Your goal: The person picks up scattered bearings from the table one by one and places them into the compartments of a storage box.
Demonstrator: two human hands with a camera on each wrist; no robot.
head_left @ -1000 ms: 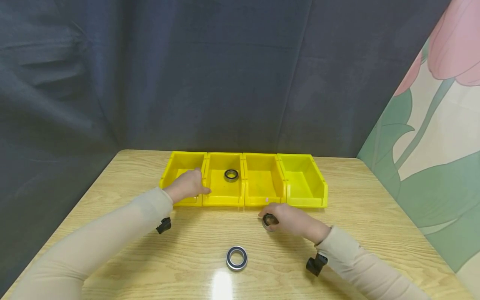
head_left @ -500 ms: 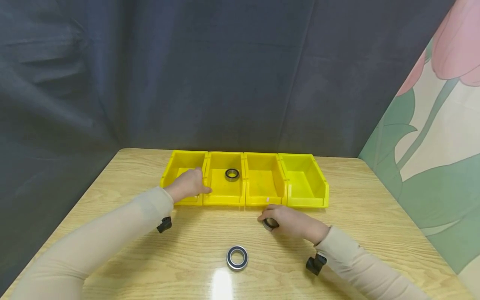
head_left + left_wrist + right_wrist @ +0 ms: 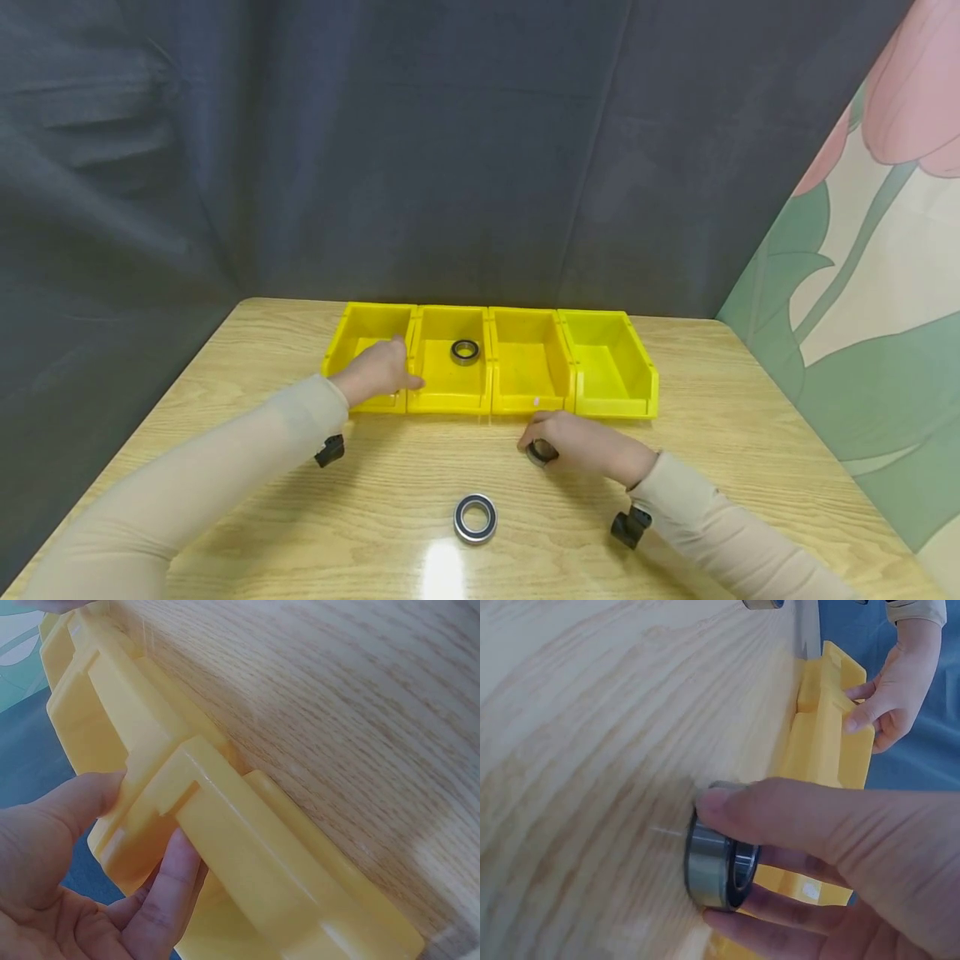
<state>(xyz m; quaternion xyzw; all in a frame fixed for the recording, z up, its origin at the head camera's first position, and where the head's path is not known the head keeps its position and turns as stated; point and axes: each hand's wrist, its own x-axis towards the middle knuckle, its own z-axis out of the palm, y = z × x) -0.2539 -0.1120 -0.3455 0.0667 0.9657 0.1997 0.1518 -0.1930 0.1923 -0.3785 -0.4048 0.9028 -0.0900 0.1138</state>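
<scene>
Our right hand (image 3: 581, 446) pinches a metal ring (image 3: 540, 452) up off the table (image 3: 750, 433), while our left hand (image 3: 375, 372) grips the leftmost yellow bin (image 3: 358, 333), steadying it

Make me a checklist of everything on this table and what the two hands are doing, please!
Surface: wooden table, pale grain, with a bright glare spot at the near edge.
Job's things: bearing ring pinched in the right hand, its rim on the wood; second ring lying flat near the front; third ring inside the second yellow bin from the left; four yellow bins side by side in a row.
Clutter: nothing seen.
Grippers: left hand grips the front lip of the leftmost bin; right hand holds the ring just in front of the bins.
Cables: nothing seen; a small black camera sits under each wrist.
Surroundings: dark curtain behind, flower-painted wall on the right.
</scene>
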